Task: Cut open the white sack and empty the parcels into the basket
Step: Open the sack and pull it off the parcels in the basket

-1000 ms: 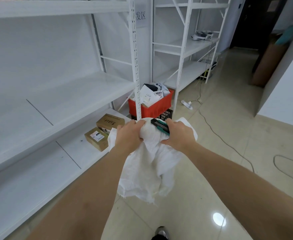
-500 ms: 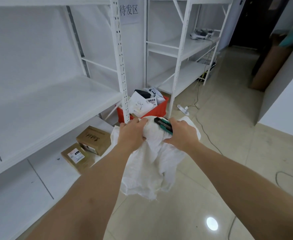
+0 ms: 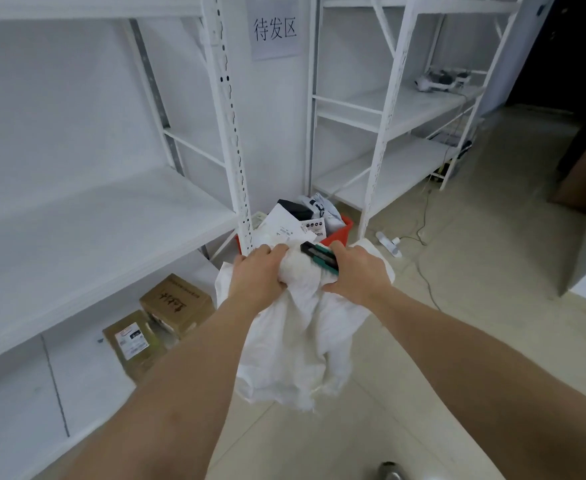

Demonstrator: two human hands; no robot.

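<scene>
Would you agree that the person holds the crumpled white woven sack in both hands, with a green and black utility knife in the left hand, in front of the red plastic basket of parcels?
Not quite. The head view shows the green and black utility knife in the right hand, not the left hand. Both hands do hold the crumpled white woven sack in front of the red plastic basket.

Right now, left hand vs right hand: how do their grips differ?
The left hand grips only the bunched white sack; the right hand grips the sack and also holds a green-and-black utility knife against it. The left hand sits nearer the shelf post, the right hand nearer the open floor. Both clutch the sack's top, in front of the red basket.
</scene>
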